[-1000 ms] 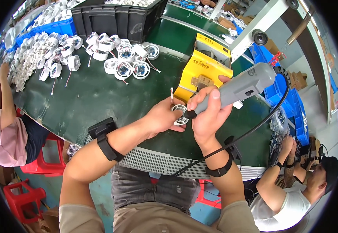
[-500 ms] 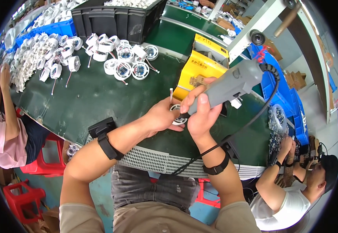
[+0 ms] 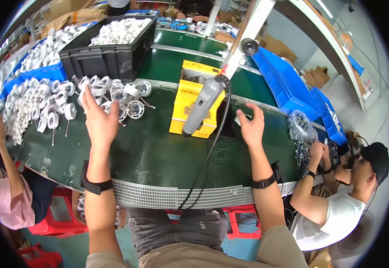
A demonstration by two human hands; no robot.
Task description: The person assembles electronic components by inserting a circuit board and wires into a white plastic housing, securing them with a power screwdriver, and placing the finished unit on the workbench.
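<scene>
My left hand point(image 3: 99, 120) is open, with fingers apart, over the near edge of a cluster of white round housings point(image 3: 135, 109) with blue circuit boards and short wires. Part of the cluster hides behind it. My right hand point(image 3: 253, 127) is raised above the bench, thumb and fingers apart. A small white piece point(image 3: 237, 120) shows beside its thumb; whether they touch I cannot tell. A grey electric screwdriver point(image 3: 204, 105) hangs tilted on its black cable, in front of the yellow box point(image 3: 185, 96), out of both hands.
A black crate point(image 3: 98, 62) of white parts stands behind the cluster. To its left are a heap of white housings point(image 3: 27, 105) and a blue bin point(image 3: 47, 73). Blue trays point(image 3: 283, 91) line the right. Co-workers sit on both sides.
My right hand has let go of the screwdriver and moved right. My left hand has left the white round housing it held and moved left to the cluster. The view has shifted.
</scene>
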